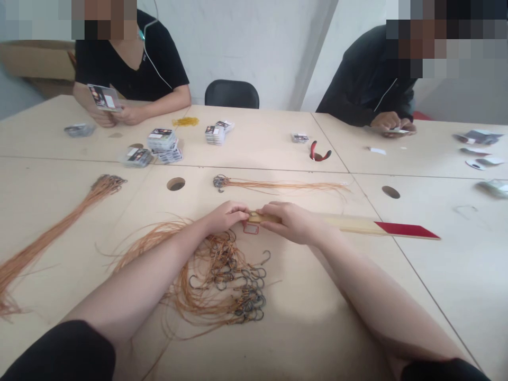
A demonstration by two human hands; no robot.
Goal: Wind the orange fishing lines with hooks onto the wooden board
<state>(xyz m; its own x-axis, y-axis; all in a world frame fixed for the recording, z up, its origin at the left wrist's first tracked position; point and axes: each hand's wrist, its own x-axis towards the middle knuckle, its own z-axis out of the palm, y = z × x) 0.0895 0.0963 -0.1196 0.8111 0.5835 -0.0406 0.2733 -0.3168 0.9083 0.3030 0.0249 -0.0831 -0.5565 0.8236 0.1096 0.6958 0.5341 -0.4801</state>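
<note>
A long, flat, pale-yellow strip with a red end [408, 229] lies across the table in front of me. My left hand [229, 216] pinches its left end between thumb and fingers. Just beside it, my right hand [289, 221] is closed over the strip, its fingers bent around the edges. A small white tag with a red border [251, 228] shows below the fingertips. Under and beside my left forearm spreads a loose pile of dark fish hooks [248, 296] on orange lines [180, 296]. Part of that pile is hidden by the arm.
Bundles of hooked orange lines lie beyond my hands [278, 185] and at left [51, 241]. Red-handled pliers [319, 153] rest by a table hole. Stacked plastic packs [162, 140] stand near a person [130, 63] opposite; another person [369, 74] sits at right.
</note>
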